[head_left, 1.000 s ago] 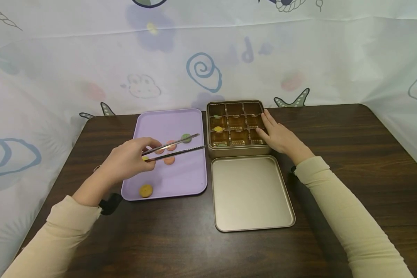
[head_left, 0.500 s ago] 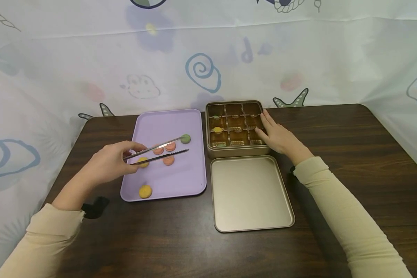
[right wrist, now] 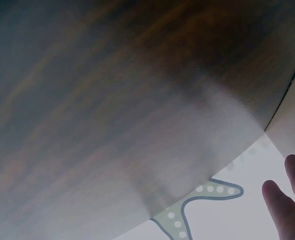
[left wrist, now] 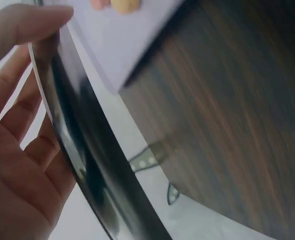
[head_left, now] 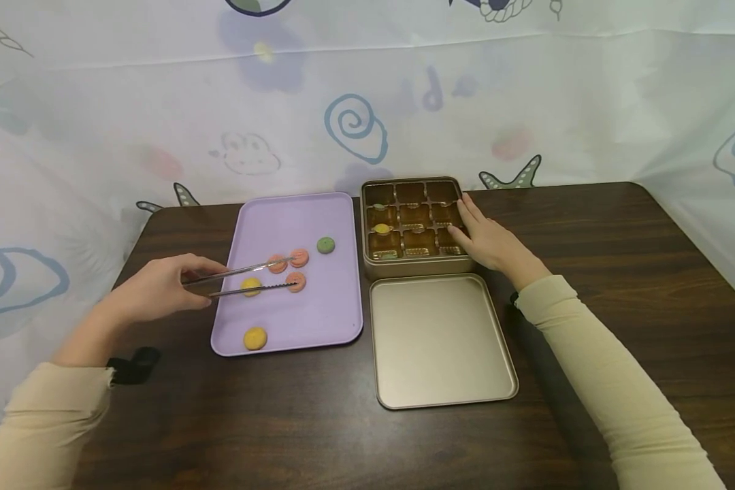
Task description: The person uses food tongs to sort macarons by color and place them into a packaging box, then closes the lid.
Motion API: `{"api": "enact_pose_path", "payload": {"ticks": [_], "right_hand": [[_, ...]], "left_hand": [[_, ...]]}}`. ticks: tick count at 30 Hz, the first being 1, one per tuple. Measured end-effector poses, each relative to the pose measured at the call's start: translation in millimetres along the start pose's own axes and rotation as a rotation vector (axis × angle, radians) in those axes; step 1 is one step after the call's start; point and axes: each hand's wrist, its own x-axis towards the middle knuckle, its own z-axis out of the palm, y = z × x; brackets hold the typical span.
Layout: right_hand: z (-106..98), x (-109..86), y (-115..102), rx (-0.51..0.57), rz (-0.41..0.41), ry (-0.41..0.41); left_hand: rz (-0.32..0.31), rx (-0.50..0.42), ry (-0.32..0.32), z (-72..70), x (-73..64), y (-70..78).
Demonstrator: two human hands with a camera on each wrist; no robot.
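My left hand (head_left: 159, 288) pinches the tongs (head_left: 228, 292) left of frame centre, tips gaping over bunched pink macarons (head_left: 301, 254) on the tray (head_left: 331, 306), right hand (head_left: 496, 243) spread against the tin (head_left: 422, 267), upper centre-right; squeezing now could grab two or crush one.

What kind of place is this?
Probably a staged tabletop setup: a printed cloth backdrop hangs behind the dark wood-look table, which holds a purple tray and a divided tin.
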Motion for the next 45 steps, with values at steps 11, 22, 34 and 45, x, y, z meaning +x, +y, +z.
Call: {"api": "enact_pose_path", "payload": {"ticks": [11,22,34,45], "right_hand": [[-1.0,-0.1,-0.3,-0.004,0.007,-0.003],[0.9,0.2,-0.4,-0.009,0.012,0.002],[-0.5,-0.2,-1.2,-0.009,0.011,0.006],[-1.4,-0.5,-2.1,-0.015,0.009,-0.010]], "left_hand": [[0.007,0.011,-0.088,-3.0,-8.2,-24.7],[0.032,0.021,-0.162,-1.7,-17.8,-37.3],[0.032,-0.019,-0.194,5.9,-24.6,-45.6],[0.075,0.021,-0.191,19.1,-25.4,-54.1]]}}
